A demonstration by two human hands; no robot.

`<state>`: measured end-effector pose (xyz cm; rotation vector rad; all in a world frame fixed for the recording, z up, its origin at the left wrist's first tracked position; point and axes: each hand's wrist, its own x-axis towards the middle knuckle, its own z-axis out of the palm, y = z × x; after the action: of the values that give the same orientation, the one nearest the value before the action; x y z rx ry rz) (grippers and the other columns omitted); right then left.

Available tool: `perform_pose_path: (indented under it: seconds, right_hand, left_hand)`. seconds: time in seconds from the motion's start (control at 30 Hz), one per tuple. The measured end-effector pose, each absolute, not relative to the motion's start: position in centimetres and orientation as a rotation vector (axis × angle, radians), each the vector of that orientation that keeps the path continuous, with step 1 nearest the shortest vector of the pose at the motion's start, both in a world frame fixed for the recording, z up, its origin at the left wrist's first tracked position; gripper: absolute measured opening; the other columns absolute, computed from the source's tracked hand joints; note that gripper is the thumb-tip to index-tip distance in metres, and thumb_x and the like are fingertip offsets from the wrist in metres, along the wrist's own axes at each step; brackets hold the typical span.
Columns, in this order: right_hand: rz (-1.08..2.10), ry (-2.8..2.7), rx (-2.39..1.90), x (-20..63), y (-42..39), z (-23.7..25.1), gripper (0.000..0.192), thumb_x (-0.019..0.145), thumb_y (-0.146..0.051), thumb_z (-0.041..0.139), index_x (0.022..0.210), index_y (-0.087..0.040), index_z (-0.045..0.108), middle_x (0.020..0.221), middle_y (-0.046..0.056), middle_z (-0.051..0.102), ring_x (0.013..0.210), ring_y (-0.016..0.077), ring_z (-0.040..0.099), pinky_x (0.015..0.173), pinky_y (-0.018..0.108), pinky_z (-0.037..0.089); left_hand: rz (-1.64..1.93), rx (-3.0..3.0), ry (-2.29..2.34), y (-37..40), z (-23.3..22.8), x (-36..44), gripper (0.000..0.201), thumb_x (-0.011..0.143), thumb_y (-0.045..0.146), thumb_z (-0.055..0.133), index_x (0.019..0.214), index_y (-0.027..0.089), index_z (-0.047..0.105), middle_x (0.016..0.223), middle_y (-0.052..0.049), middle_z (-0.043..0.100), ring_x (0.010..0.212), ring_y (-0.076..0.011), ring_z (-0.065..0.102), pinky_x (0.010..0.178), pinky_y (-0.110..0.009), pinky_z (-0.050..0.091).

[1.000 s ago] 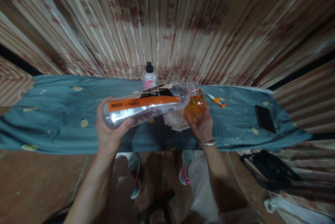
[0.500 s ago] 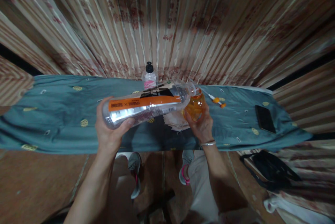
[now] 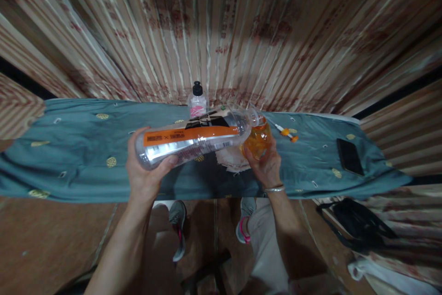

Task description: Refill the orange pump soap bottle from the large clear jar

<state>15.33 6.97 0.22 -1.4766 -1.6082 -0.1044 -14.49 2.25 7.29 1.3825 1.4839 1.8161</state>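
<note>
Clear bottle (image 3: 193,141) over orange-filled jar (image 3: 256,141)

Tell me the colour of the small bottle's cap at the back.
Black; the cap tops the small bottle with a pink label, clearest in the head view.

Large clear glossy plastic bottle (image 3: 193,141) with orange paper-like label is catching glare; small amber glossy container (image 3: 257,141) (glass or plastic, unclear) is shining; teal matt cloth cover (image 3: 69,157) is lying creased.
</note>
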Motion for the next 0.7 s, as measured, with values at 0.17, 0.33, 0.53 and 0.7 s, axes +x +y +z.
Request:
perform_pose_path:
  seconds: [0.17, 0.33, 0.53, 0.7]
  right_hand:
    - [-0.113, -1.614, -1.473, 15.24, 6.91, 0.56, 0.072, 0.084, -0.054, 0.065, 0.139, -0.013, 0.044, 0.12, 0.019, 0.068, 0.104, 0.0316, 0.071, 0.086, 0.048, 0.061]
    - [-0.127, -1.608, -1.471, 15.17, 6.92, 0.82, 0.071, 0.083, -0.056, 0.065, 0.136, -0.013, 0.046, 0.117, 0.016, 0.069, 0.102, 0.0302, 0.072, 0.085, 0.046, 0.061]
    - [-0.143, -1.623, -1.453, 15.33, 7.0, 0.51, 0.073, 0.084, -0.056, 0.066, 0.139, -0.014, 0.043, 0.117, 0.017, 0.07, 0.101, 0.0312, 0.072, 0.083, 0.048, 0.062]
    - [-0.143, -1.637, -1.463, 15.41, 6.97, 0.3, 0.074, 0.084, -0.055, 0.065, 0.141, -0.013, 0.04, 0.118, 0.018, 0.068, 0.102, 0.0329, 0.071, 0.082, 0.05, 0.062]
  left_hand:
    - [1.817, 1.366, 1.451, 2.23, 7.05, -14.68, 0.075, 0.06, 0.048, 0.087, 0.127, 0.03, 0.058, 0.109, -0.003, 0.068, 0.097, -0.0242, 0.066, 0.084, -0.038, 0.057]
    - [1.796, 1.36, 1.468, 2.09, 7.18, -14.66, 0.075, 0.061, 0.048, 0.086, 0.128, 0.03, 0.057, 0.11, -0.003, 0.066, 0.096, -0.0232, 0.064, 0.084, -0.038, 0.057]
    - [1.796, 1.347, 1.471, 2.08, 7.35, -14.55, 0.078, 0.06, 0.046, 0.086, 0.128, 0.027, 0.056, 0.111, -0.003, 0.066, 0.096, -0.0207, 0.065, 0.085, -0.033, 0.056]
    - [1.8, 1.351, 1.492, 2.19, 7.43, -14.57, 0.077, 0.059, 0.048, 0.086, 0.127, 0.027, 0.058, 0.112, -0.003, 0.066, 0.099, -0.0215, 0.065, 0.087, -0.033, 0.055]
